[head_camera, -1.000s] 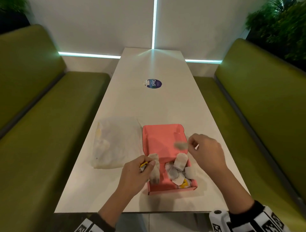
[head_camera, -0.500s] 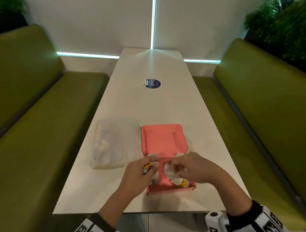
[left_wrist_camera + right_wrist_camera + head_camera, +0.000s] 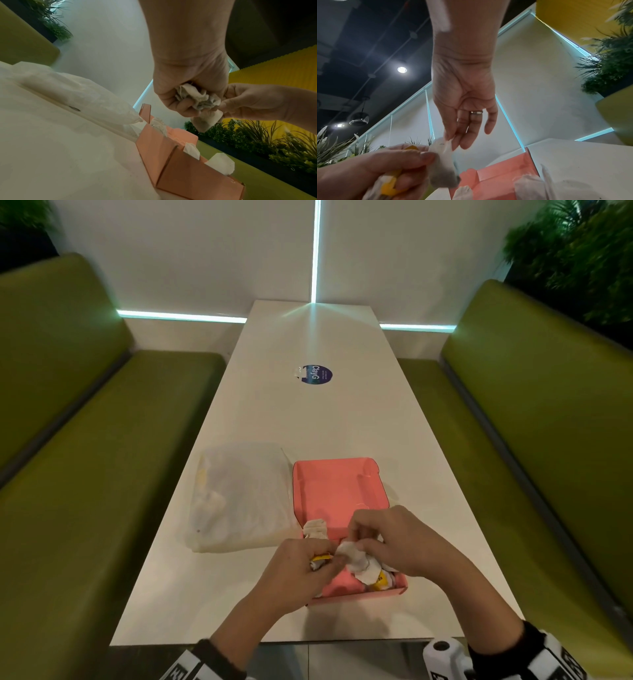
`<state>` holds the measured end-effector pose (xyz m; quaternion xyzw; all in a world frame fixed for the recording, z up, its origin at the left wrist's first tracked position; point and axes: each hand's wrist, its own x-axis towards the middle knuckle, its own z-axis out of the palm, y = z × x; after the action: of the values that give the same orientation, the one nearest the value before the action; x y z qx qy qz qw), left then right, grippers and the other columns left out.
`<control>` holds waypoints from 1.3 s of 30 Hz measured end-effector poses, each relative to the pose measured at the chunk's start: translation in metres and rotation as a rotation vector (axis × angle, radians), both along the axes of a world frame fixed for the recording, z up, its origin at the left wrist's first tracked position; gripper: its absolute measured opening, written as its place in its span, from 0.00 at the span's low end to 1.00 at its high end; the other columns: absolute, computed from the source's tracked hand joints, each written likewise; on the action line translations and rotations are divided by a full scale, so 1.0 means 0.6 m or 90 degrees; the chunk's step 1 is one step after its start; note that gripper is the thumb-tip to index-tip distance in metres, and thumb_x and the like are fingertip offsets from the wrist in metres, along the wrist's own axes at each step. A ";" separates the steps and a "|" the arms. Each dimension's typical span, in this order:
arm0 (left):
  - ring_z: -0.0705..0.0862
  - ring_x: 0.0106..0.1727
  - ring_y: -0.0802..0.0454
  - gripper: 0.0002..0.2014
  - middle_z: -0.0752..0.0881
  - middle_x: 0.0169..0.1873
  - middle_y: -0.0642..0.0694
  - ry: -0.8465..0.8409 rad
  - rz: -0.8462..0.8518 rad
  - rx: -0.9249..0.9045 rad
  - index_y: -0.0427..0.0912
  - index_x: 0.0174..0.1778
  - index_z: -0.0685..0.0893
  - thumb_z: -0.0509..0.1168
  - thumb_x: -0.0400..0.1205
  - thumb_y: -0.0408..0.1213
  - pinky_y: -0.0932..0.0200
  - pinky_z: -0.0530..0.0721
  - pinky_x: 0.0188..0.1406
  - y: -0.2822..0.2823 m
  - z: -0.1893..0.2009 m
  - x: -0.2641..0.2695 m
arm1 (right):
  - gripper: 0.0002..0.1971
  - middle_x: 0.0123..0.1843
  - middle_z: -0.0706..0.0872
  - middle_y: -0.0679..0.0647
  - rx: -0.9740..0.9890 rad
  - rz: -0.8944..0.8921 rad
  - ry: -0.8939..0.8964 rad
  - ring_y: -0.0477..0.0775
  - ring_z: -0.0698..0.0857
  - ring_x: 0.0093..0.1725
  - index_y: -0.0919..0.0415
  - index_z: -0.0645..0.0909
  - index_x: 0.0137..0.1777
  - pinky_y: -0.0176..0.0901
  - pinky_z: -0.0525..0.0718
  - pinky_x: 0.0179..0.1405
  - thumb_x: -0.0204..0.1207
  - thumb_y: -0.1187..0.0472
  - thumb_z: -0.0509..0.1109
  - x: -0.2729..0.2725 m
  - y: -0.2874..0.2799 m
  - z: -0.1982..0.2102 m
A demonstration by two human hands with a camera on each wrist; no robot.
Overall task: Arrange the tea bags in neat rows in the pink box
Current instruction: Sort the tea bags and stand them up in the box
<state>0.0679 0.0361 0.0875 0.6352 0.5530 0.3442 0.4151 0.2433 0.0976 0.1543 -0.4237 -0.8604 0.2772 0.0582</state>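
The pink box (image 3: 337,491) lies open on the white table (image 3: 308,422), with several tea bags (image 3: 371,577) loose in its near end and one tea bag (image 3: 315,529) on its left rim. Over the near left corner my left hand (image 3: 327,564) grips a crumpled bunch of tea bags (image 3: 197,97) with yellow tags (image 3: 388,185). My right hand (image 3: 356,539) meets it from the right, thumb and fingers pinching one white tea bag (image 3: 441,147) at the top of that bunch. In the left wrist view, the pink box (image 3: 180,166) holds tea bags (image 3: 221,163) standing upright.
A clear plastic bag (image 3: 239,494) lies flat just left of the box. A round blue sticker (image 3: 317,374) sits farther up the table. Green benches (image 3: 102,457) run along both sides, and the table's near edge is just below my wrists.
My right hand came down and left from above the box's right side to the left hand and took hold of a tea bag in its bunch. The left hand barely moved.
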 end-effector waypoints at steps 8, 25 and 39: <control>0.77 0.21 0.56 0.08 0.78 0.18 0.56 -0.036 0.048 -0.055 0.35 0.38 0.87 0.67 0.80 0.34 0.56 0.81 0.25 0.003 -0.002 -0.004 | 0.05 0.43 0.82 0.52 -0.030 -0.011 0.056 0.50 0.81 0.41 0.56 0.82 0.38 0.45 0.81 0.43 0.68 0.60 0.77 -0.007 -0.003 -0.017; 0.83 0.36 0.57 0.13 0.82 0.33 0.61 0.015 0.265 -0.042 0.56 0.58 0.83 0.69 0.78 0.44 0.49 0.88 0.43 0.004 -0.031 -0.039 | 0.05 0.39 0.77 0.48 -0.161 -0.199 -0.014 0.47 0.76 0.40 0.56 0.80 0.42 0.32 0.75 0.37 0.74 0.57 0.72 -0.030 -0.005 -0.121; 0.85 0.31 0.56 0.16 0.87 0.45 0.50 0.171 0.184 -0.224 0.56 0.66 0.74 0.61 0.81 0.49 0.56 0.86 0.47 -0.007 -0.053 -0.033 | 0.04 0.47 0.80 0.55 -0.193 -0.184 -0.100 0.56 0.83 0.46 0.55 0.78 0.38 0.44 0.83 0.49 0.72 0.60 0.71 -0.070 -0.019 -0.140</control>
<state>0.0482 0.0318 0.0560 0.5078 0.7393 0.2107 0.3888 0.2011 0.0860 0.0704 -0.5665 -0.7412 0.3584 -0.0343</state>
